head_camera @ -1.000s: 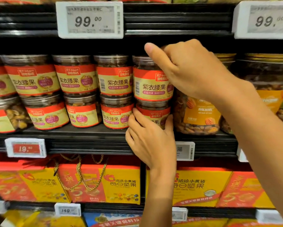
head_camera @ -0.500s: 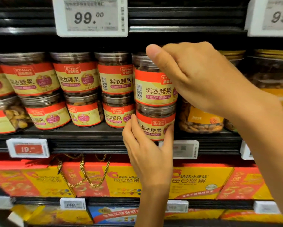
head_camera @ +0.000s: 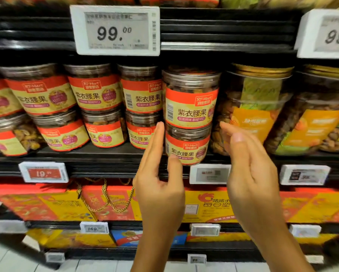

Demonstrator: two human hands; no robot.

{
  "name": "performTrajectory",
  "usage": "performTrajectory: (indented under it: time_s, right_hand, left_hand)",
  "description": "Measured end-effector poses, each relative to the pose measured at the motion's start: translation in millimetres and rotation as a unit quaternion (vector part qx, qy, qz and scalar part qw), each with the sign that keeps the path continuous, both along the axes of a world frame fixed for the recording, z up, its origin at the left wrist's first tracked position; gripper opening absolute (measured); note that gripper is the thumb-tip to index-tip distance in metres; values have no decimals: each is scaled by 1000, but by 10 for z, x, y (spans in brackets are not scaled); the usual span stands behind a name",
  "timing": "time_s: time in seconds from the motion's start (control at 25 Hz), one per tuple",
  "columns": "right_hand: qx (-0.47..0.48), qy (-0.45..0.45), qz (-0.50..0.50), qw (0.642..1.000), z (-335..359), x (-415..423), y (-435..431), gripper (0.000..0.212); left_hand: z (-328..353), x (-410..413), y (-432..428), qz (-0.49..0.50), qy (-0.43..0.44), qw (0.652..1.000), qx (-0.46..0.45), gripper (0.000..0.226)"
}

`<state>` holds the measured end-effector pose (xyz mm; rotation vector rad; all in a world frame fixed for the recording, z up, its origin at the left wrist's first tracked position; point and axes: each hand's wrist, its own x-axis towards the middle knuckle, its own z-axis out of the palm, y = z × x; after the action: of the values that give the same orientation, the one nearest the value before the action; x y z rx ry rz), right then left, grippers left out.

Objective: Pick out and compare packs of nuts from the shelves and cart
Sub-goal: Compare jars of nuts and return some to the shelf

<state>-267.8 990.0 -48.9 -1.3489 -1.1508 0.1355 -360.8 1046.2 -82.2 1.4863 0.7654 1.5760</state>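
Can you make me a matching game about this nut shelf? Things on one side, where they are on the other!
Things:
1. big 99.00 tag
2. red 19 tag
3. gold cord
4. gold-lidded jar

Places:
A. on the orange gift boxes
B. right of the stacked cashew jars
C. shelf edge above the jars
D. shelf edge below the jars, far left

Pairs: 1-C, 2-D, 3-A, 4-B.

two stacked nut jars (head_camera: pixel 190 114) — upright, shelved

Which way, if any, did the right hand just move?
Yes: the right hand left the top of the upper jar, dropping beside the lower jar, open.
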Motion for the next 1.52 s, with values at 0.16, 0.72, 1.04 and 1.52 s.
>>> performTrajectory:
  time_s: [0.16,0.72,1.04,1.52]
  right_hand:
    - [-46,121,28,991,-76,32,184,40]
    - [-112,153,122,974,-31,-526,377,40]
    - [-125,267,71,953,-203,-695,930,84]
    - [-78,296,33,951,-138,-774,598,50]
  left_hand:
    - [161,60,149,-26,48,998,-16,50]
    - [134,-490,468,55,27,990,-125,52]
    - [19,-553,834,-61,86,982,-157,59]
    - [27,-881,628,-109,49,985,-126,50]
